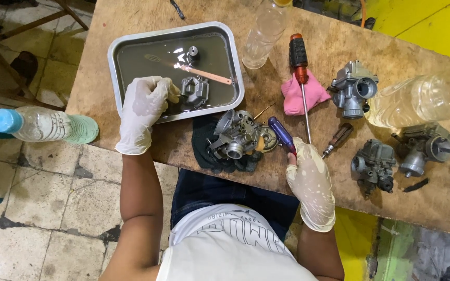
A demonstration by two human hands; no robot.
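A grey cast-metal carburettor part [194, 91] lies in dark liquid inside a shallow rectangular steel tray [126, 44] near the far left of the worn wooden surface [339, 47]. The left hand [142, 106], in a white glove, reaches over the tray's near rim, its grip closed on that part. The right hand [310, 179], also gloved, has its grip wrapped round a blue-handled screwdriver [281, 134], whose tip meets a grey metal carburettor body [238, 135] resting on a dark cloth [204, 148] between the hands. A thin pink-handled brush [204, 74] lies in the tray. Judging from this, lifting the wet part slowly and letting it drip over the tray would keep liquid off the surface. Further right lie a red-and-black screwdriver [299, 54] across a pink rag [294, 93], three more carburettors and clear plastic bottles.
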